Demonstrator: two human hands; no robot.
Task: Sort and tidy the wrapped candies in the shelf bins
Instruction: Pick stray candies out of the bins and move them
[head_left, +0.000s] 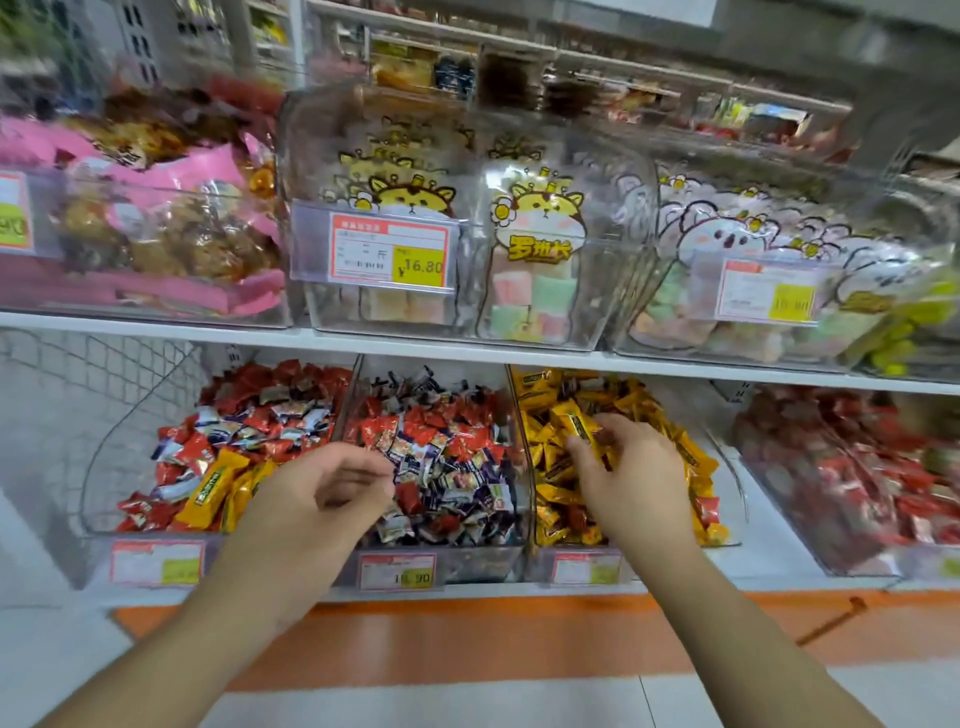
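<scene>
Three clear bins stand side by side on the lower shelf. The left bin (104, 447) holds red and white wrapped candies plus a few yellow bars (210, 491) at its front. The middle bin (519, 519) is full of red, purple and white candies. The right bin (730, 499) holds yellow bars. My right hand (631, 475) is inside the right bin, fingers closed on a yellow bar (579, 423). My left hand (324, 491) hovers between the left and middle bins, fingers loosely curled and blurred; nothing shows in it.
A fourth bin of red packets (852, 483) sits at the far right. The upper shelf (467, 349) carries clear bins of bagged marshmallows (535, 260) and pink snack bags (166, 223). Price tags (397, 570) line the bin fronts. An orange floor stripe (467, 639) runs below.
</scene>
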